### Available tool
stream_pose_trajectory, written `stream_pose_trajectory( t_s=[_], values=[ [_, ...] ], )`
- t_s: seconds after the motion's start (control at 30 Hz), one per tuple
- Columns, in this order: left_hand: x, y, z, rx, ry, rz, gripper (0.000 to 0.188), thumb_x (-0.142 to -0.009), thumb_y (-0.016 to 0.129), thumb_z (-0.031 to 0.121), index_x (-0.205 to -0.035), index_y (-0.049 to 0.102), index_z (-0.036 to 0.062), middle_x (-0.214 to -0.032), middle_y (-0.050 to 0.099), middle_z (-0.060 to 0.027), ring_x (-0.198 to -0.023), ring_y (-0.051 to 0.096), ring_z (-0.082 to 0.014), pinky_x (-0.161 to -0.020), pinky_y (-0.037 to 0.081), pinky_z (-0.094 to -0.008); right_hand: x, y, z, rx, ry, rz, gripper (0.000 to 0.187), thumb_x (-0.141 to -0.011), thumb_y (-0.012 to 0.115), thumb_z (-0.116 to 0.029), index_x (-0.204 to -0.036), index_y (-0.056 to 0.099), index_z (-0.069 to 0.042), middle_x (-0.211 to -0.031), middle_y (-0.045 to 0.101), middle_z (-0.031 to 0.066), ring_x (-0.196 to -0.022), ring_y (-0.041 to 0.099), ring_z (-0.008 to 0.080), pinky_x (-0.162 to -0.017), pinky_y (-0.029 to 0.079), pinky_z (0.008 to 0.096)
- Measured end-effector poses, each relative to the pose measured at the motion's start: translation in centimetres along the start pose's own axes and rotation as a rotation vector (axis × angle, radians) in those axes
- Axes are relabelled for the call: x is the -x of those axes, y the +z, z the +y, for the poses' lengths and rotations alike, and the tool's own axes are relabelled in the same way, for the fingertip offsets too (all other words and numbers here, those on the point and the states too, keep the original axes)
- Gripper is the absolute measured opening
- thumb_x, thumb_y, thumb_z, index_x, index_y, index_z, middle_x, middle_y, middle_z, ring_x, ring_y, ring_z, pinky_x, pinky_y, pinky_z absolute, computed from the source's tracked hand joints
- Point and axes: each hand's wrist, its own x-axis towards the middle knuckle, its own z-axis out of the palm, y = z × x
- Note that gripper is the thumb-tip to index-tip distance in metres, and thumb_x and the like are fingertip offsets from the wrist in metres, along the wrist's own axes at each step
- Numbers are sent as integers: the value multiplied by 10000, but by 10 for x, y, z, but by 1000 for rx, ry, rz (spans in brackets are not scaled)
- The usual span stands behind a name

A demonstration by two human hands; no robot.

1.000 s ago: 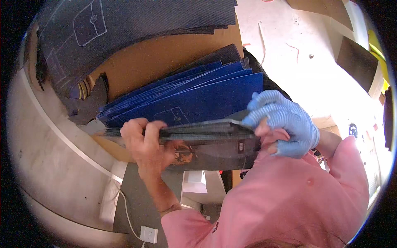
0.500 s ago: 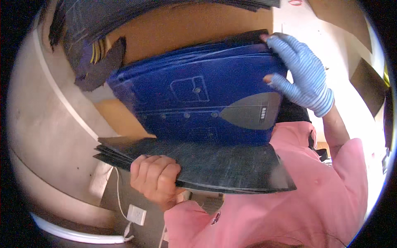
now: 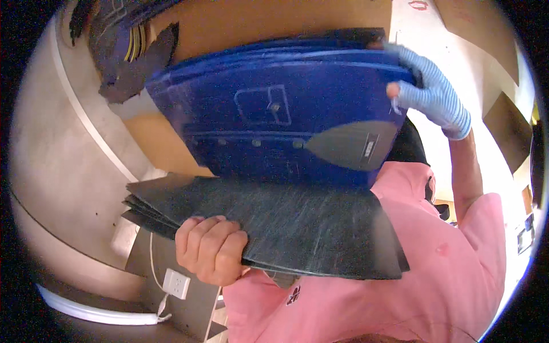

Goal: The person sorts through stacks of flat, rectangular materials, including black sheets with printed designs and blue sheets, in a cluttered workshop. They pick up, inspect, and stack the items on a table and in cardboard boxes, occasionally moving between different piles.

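A bare left hand (image 3: 211,251) clenches a fanned stack of thin, dark-grey sheets (image 3: 320,228) on the near side of flat, blue printed sheets (image 3: 326,94), whose right end a blue-striped gloved right hand (image 3: 436,96) spans, blur hiding whether it pinches; steady, even pressure should keep edges aligned.

Noted at lower left of the frame are a white socket block (image 3: 176,284), a white cord (image 3: 152,257) and a white tube (image 3: 97,312); at right, a dark brown panel (image 3: 508,128).
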Motion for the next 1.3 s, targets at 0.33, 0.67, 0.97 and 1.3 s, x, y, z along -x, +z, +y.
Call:
stream_pose_trajectory(
  t_s=[0.33,0.67,0.97,1.3],
  values=[
    [-13,20,-6,-17,-40,27,238,-740,577,316,-709,527,85,-843,632,-132,-596,566,-214,-564,426,-319,34,9,-7,293,-549,-424,607,-703,687,-259,-1248,479,-89,-1111,503,165,-998,527,310,-841,432,361],
    [-19,8,-15,-18,27,-160,296,-767,601,346,-706,530,66,-1171,509,-271,-601,547,-266,-556,441,-299,33,38,7,-48,-926,-621,529,-803,476,-344,-1216,494,-15,-1173,472,272,-841,565,377,-683,469,426],
    [-31,18,-14,7,14,-131,286,-747,586,342,-709,507,70,-957,598,-156,-541,526,-219,-486,384,-307,22,24,12,-208,-698,-815,697,-739,597,-479,-1185,495,47,-1195,489,223,-958,553,350,-826,436,392],
    [-29,16,-18,20,33,-178,414,-812,489,482,-758,544,75,-1008,578,-169,-698,579,-261,-562,427,-325,-3,40,11,1146,-398,309,551,-648,656,-270,-1131,522,-41,-1256,399,149,-1167,355,359,-996,265,441]
  ],
)
